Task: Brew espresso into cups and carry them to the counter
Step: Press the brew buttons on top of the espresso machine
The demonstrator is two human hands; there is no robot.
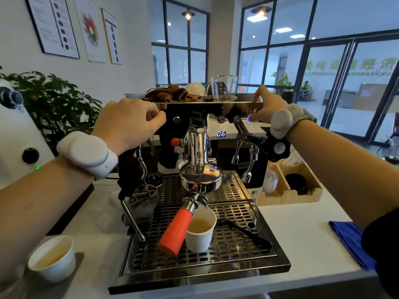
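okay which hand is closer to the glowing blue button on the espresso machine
Right. The right hand grips the machine's top right corner, its thumb right beside the blue button. The left hand holds the top left corner of the espresso machine, across the group head from it.

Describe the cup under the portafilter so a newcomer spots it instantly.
Find the espresso machine at centre, then its perforated drip tray. The white paper cup stands on it beside the orange portafilter handle; the other cup sits off the tray, on the counter at left.
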